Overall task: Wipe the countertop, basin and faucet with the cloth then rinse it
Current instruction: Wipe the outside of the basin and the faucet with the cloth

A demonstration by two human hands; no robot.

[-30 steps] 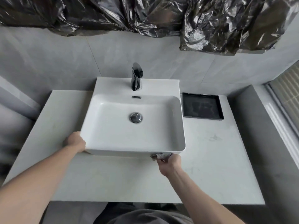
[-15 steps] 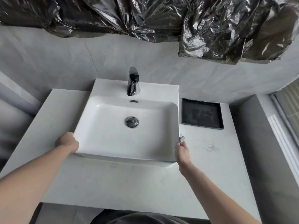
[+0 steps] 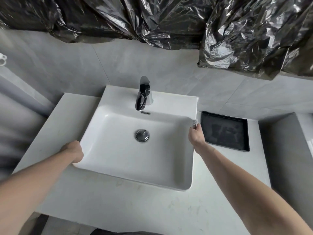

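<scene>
A white rectangular basin sits on a pale countertop, with a chrome faucet at its back rim and a chrome drain in its floor. My right hand is pressed against the basin's outer right side, near the back corner. It is closed on a small pale cloth, only a tip of which shows above the fingers. My left hand rests curled against the basin's front left corner, and its fingers are hidden from me.
A shallow black tray lies on the counter just right of my right hand. Crumpled black plastic sheeting hangs on the grey tiled wall above. A grey ledge borders the counter on the right.
My right hand slid the cloth from the basin's front right corner back along its right side toward the rear. The left hand stayed at the front left corner.
</scene>
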